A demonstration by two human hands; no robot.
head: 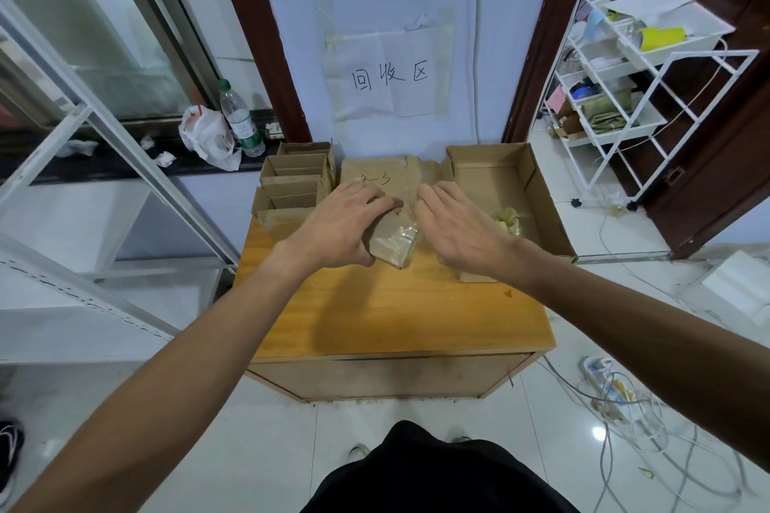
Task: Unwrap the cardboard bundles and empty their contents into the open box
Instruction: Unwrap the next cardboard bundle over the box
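Now left hand grips bundle; right hand alongside.

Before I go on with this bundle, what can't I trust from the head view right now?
Head view only:
What the cardboard bundle holds: its cardboard and clear wrap hide it.
Whether the right hand touches the bundle: the hand itself hides the contact.
The open box: near left corner covered by the right wrist.
The yellowish pieces in the box: too small to identify.

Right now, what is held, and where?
The left grip holds the bundle by its left edge; the right grip lies open at its right side, holding nothing.
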